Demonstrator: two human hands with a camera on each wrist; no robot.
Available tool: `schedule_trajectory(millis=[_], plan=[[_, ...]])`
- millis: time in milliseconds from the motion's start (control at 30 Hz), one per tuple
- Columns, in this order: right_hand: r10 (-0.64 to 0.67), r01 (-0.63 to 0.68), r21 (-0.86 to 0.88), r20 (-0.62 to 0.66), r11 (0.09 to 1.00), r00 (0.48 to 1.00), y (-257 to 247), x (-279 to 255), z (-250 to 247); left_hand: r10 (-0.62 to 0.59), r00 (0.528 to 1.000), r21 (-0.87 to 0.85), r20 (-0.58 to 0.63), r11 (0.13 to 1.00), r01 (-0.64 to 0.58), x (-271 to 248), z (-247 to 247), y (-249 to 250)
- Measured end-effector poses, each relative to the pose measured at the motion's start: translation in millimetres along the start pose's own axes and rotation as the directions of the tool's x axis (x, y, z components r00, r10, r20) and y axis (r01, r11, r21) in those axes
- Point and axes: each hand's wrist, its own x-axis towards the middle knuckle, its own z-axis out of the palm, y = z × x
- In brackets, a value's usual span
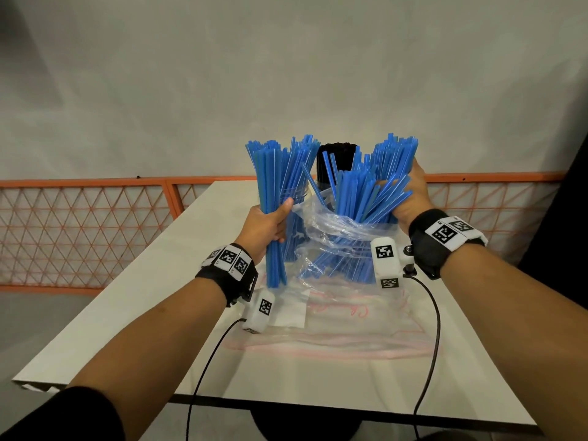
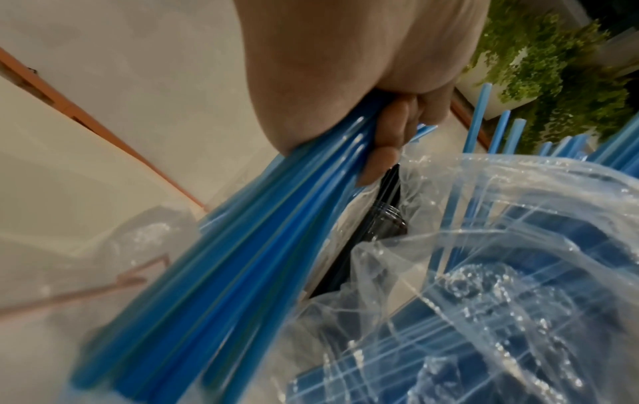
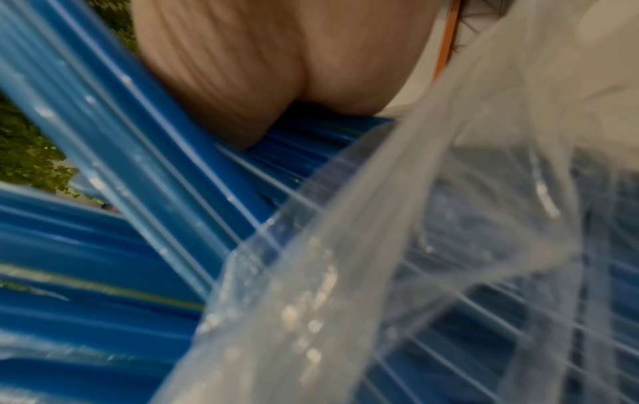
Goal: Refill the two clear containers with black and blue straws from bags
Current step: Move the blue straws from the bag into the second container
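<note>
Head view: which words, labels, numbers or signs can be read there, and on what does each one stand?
No text can be read.
Flat bag on the table: red handwriting, too faint to read.
Wristbands and wrist cameras: black-and-white square code markers only; a tiny mark beside one is too small.

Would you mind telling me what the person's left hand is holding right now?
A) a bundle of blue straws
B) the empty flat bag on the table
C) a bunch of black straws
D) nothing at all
A: the left hand has its fingers curled round a bundle of blue straws, held upright beside the clear bag; the black straws stand untouched behind.
</note>
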Motion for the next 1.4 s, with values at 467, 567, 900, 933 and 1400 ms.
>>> schedule_trajectory(millis=[467, 567, 900, 933, 1400], plan=[[0.039, -0.039, -0.027, -0.026, 0.999, 0.999, 3, 20, -6, 0.425, 0.895, -0.041, -0.137, 0.9, -0.434, 69, 0, 158], [0.041, -0.041, -0.006, -0.016, 0.999, 0.999, 5, 20, -6, 0.367, 0.922, -0.002, -0.122, 0.929, -0.37, 76, 4, 139], [0.028, -0.028, 0.001, 0.029, 1.0, 0.999, 4, 17, -7, 0.237, 0.957, 0.18, -0.169, 0.962, -0.207, 87, 5, 88], [0.046, -0.047, 0.019, 0.037, 0.999, 0.998, 4, 17, -7, 0.286, 0.941, 0.216, -0.182, 0.945, -0.246, 89, 5, 95], [0.011, -0.015, -0.122, -0.036, 0.992, 0.999, 6, 26, -13, 0.186, 0.876, 0.86, 0.445, 0.184, -0.476, 88, 18, 118]])
